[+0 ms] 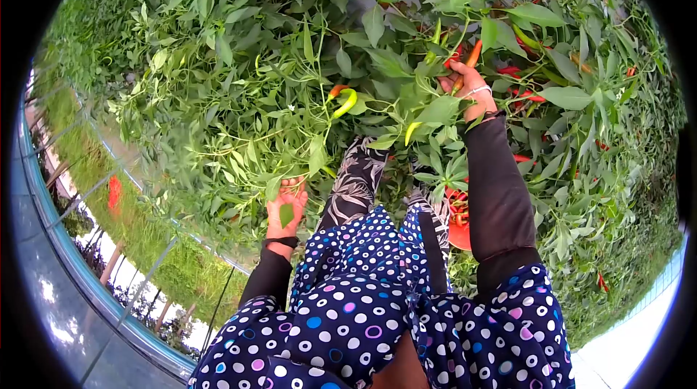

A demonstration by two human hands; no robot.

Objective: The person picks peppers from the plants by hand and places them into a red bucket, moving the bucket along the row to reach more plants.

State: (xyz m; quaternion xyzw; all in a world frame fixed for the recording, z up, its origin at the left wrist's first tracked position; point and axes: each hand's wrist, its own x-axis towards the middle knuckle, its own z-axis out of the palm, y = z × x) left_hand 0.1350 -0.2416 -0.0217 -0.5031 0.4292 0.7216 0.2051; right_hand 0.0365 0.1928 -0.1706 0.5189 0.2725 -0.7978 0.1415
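My right hand [470, 91], with a white band at the wrist, is closed on an orange-red chili pepper [474, 54] among the leaves. Right beside those fingers hangs a red chili [455, 55]. Lower on the left, my left hand [287, 209] has its fingers curled in at the edge of the pepper plants [239, 135]. Leaves cover part of that hand, so what it grips cannot be made out. Between the two hands, a yellow-green chili [345, 104] and an orange one [337, 91] hang from a stem.
A red container [459, 235] holding picked chilies stands by my right leg, partly behind my sleeve. More red chilies [528, 96] hang to the right of my right hand. Dense foliage surrounds my legs. A fence [149, 280] runs along the left.
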